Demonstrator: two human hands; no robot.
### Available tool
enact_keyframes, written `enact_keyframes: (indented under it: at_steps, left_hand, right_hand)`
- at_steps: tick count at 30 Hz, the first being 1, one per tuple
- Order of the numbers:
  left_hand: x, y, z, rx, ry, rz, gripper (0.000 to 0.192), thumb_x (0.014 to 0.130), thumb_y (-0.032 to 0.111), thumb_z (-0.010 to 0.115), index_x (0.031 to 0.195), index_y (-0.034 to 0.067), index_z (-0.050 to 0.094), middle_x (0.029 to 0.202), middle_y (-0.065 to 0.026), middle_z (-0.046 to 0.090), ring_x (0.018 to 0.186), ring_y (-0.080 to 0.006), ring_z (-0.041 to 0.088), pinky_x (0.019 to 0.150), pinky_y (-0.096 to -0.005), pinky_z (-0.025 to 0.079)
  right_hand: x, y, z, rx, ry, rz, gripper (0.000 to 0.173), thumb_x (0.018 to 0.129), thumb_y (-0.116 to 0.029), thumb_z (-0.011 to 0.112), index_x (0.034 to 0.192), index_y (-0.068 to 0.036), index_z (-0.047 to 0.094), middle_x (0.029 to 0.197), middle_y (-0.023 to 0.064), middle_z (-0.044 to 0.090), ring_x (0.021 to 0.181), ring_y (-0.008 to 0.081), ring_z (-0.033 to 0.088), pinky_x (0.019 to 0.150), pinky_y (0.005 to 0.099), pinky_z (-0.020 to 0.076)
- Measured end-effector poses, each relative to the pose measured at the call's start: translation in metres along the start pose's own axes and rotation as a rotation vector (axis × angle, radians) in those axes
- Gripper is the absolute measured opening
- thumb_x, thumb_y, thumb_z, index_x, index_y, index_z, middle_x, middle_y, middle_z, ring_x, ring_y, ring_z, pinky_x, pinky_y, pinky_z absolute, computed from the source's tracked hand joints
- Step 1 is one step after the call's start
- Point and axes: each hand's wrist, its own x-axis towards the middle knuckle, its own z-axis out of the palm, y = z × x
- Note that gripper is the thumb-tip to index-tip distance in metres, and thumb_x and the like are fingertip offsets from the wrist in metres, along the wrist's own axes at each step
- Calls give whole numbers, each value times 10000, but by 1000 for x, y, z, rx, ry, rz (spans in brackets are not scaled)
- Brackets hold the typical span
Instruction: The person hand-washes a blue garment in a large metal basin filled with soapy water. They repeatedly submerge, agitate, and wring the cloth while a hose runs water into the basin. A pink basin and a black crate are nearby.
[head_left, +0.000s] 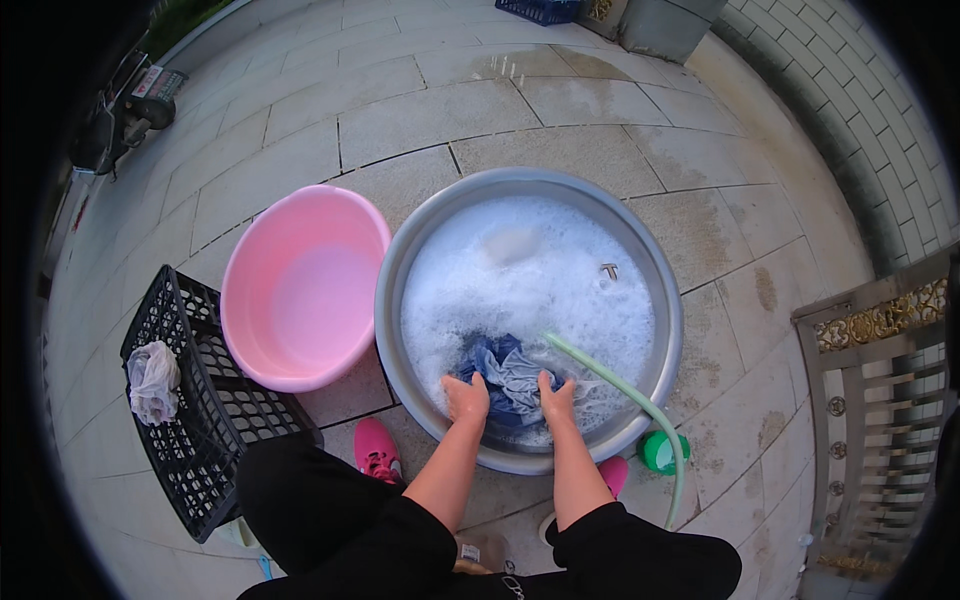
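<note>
Blue wet fabric (510, 382) lies bunched in a large metal basin (391, 300), near its front rim. My left hand (466, 399) grips the cloth's left side and my right hand (556, 397) its right side. Thick white suds (487, 292) cover the water around it. A pale green hose (611, 379) crosses the basin's right front rim, its end resting over the foam beside the cloth. Something pale (511, 246) pokes through the suds toward the far side. At the right, a small brownish T-shaped object (610, 271) shows in the foam.
A pink plastic tub (255, 300) stands against the basin's left side. Left of it is a black plastic crate (217, 442) with a crumpled plastic bag (154, 382) on it. A green container (661, 452) sits beneath the hose. A metal gate (840, 420) stands right; a scooter (124, 120) is far left.
</note>
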Motion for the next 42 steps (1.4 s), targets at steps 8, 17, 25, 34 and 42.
enact_keyframes:
  at_steps: [8, 17, 25, 34, 42]
  left_hand:
    - [-15, 17, 13, -452, -499, -343, 736, 732, 483, 559, 1301, 165, 217, 1192, -185, 408, 1072, -320, 422, 849, -412, 389]
    - [-4, 2, 18, -721, -557, -363, 245, 736, 139, 549, 946, 12, 536, 826, -115, 565, 661, -220, 535, 559, -351, 426]
    - [-10, -2, 20, -74, -144, 196, 363, 713, 204, 591, 948, -39, 459, 865, -180, 574, 816, -332, 566, 722, -422, 422]
    - [-8, 4, 25, -493, -380, -344, 779, 748, 585, 478, 1237, 5, 300, 1190, -194, 426, 1069, -321, 437, 868, -453, 359]
    - [86, -82, 45, -950, -773, -372, 398, 849, 356, 360, 982, 14, 513, 895, -128, 550, 805, -261, 529, 703, -400, 431]
  right_hand:
    - [20, 14, 4, 225, -34, 111, 659, 730, -315, 605, 1224, 18, 322, 1121, 240, 478, 1016, 312, 492, 852, 355, 388]
    - [-26, -70, -5, 15, -37, -54, 564, 740, -512, 503, 936, 11, 586, 904, 252, 574, 868, 379, 548, 724, 423, 424]
    - [-23, -34, 6, 273, -76, -108, 412, 782, -383, 452, 766, 9, 577, 781, 240, 571, 784, 401, 537, 686, 435, 409]
    - [10, 7, 6, 274, 95, 0, 583, 769, -420, 517, 1209, -65, 377, 1206, 209, 427, 1081, 370, 433, 907, 385, 334]
    - [-83, -84, 16, 79, -137, -286, 547, 729, -511, 512, 939, -9, 561, 807, 226, 595, 797, 395, 562, 699, 447, 438]
